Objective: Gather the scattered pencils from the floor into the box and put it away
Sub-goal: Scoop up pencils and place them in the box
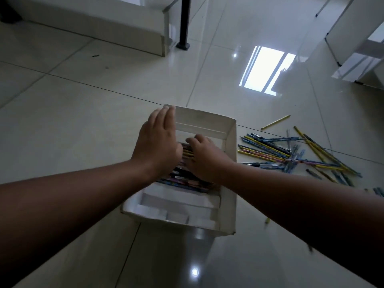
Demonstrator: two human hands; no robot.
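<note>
A white cardboard box (229, 177) lies open on the glossy tiled floor, with a bundle of pencils (185, 179) inside it. My left hand (159, 142) rests flat against the box's left wall, fingers stretched out together. My right hand (204, 155) is inside the box, fingers curled down onto the pencils; whether it grips any is hidden. Several scattered pencils (291, 154), yellow and blue, lie on the floor just right of the box. One yellow pencil (275, 122) lies apart, farther back.
A black post (184, 23) stands on the floor at the back, next to a white low step (116, 32). White furniture with thin black legs (336, 57) is at the back right. A stray pencil bit (267, 220) lies under my right forearm.
</note>
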